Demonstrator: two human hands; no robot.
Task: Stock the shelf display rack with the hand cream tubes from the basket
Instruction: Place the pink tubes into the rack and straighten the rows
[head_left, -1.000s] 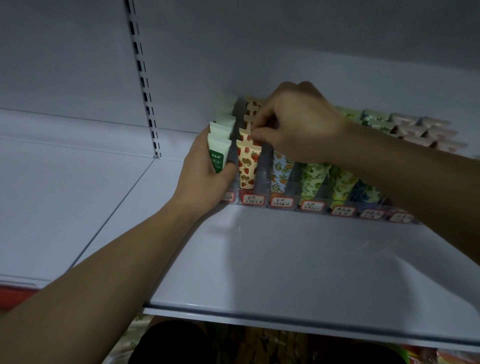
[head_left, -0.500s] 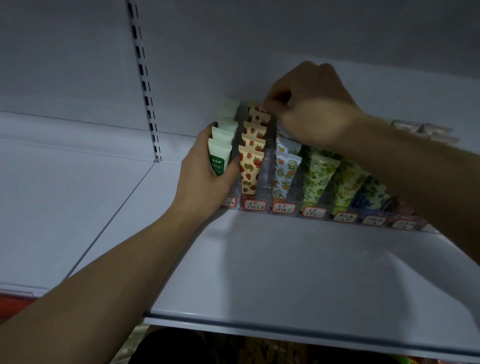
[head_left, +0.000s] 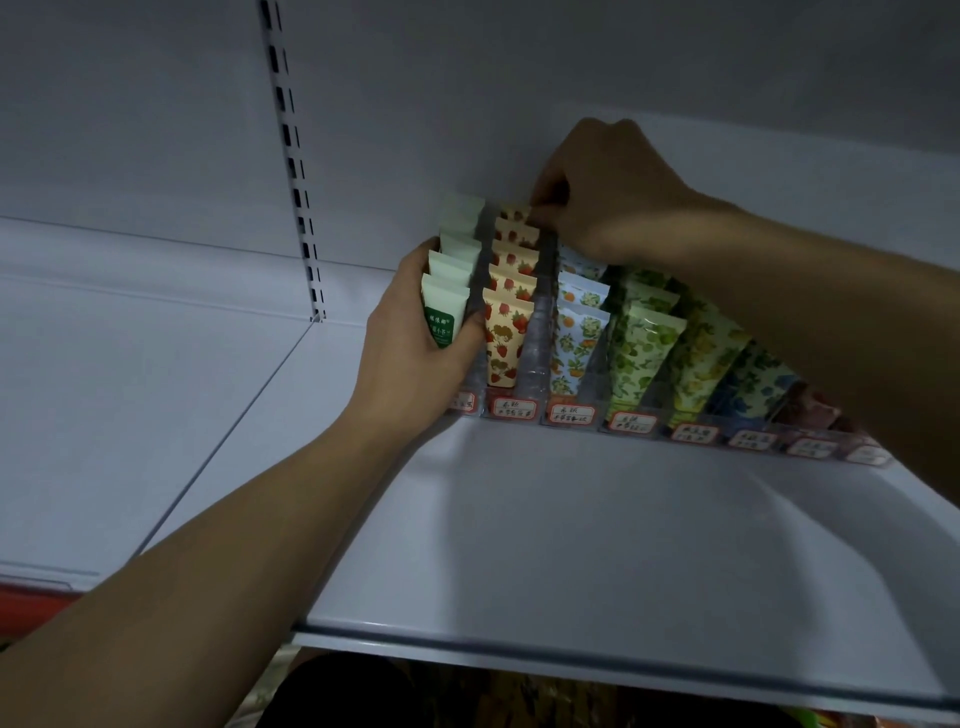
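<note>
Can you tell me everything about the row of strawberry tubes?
The strawberry tubes are cream-yellow hand cream tubes printed with red strawberries and brownish fruit. They look like soft plastic with flat crimped tops. At least five stand in one lane of the display rack, second from its left end, one behind another, leaning back. The right hand pinches the rearmost one's top. The left hand grips the rack beside them, its thumb close to or touching the front tube. A red-edged label sits below.
</note>
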